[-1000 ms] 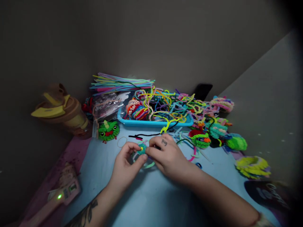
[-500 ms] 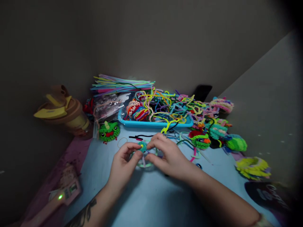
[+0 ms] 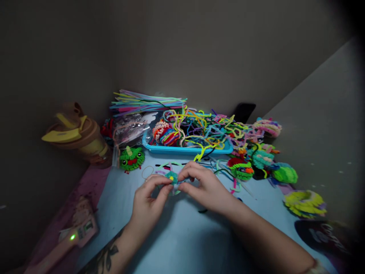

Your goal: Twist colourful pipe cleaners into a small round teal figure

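Note:
A small teal pipe-cleaner piece (image 3: 172,177) with a yellow spot is held up over the table between both hands. My left hand (image 3: 151,196) pinches its left side between thumb and fingers. On the other side, the thumb and fingertips of my right hand (image 3: 201,186) close on a thin bluish strand at the piece's right edge. Pale green and lilac pipe-cleaner strands stick out around and beneath it, partly hidden by the fingers. Just behind lie loose dark and light pipe cleaners.
A blue tray (image 3: 188,151) heaped with tangled pipe cleaners stands behind, near a bundle of straight ones (image 3: 148,102). A green fuzzy figure (image 3: 132,158) sits left, beside a brown-lidded cup (image 3: 82,137). Several fuzzy figures, including a yellow one (image 3: 304,203), line the right.
The teal piece has turned between my fingers, its yellow spot now lower. Its green and lilac strands have swung up behind it. My right fingers have drawn together at its right edge.

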The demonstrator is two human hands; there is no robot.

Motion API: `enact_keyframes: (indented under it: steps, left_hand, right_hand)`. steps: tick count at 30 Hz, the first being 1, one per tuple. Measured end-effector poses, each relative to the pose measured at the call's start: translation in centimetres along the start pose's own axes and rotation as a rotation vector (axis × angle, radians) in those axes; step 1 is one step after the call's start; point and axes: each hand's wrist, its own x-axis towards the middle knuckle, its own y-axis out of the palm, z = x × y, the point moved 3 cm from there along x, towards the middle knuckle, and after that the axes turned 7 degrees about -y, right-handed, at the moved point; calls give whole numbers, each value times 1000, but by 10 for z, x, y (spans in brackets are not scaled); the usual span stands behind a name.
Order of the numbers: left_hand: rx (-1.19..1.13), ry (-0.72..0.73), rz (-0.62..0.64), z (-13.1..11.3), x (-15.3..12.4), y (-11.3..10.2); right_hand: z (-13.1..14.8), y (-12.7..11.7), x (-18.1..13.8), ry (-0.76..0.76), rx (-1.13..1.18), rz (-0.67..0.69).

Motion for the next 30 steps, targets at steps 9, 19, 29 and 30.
enact_keyframes:
  steps: [9,19,29,30]
  left_hand:
    - [89,60,60,0,0,1]
    - [29,-198,29,4,3,1]
    - [72,-132,109,2,4,1]
    - [77,-131,108,2,4,1]
  right_hand:
    - [-2,7,-2,-22,-51,-64]
    - [-9,8,-1,-26,-67,-54]
    - [-6,10,-2,-12,-42,-63]
    - [-6,10,-1,-7,-36,-70]
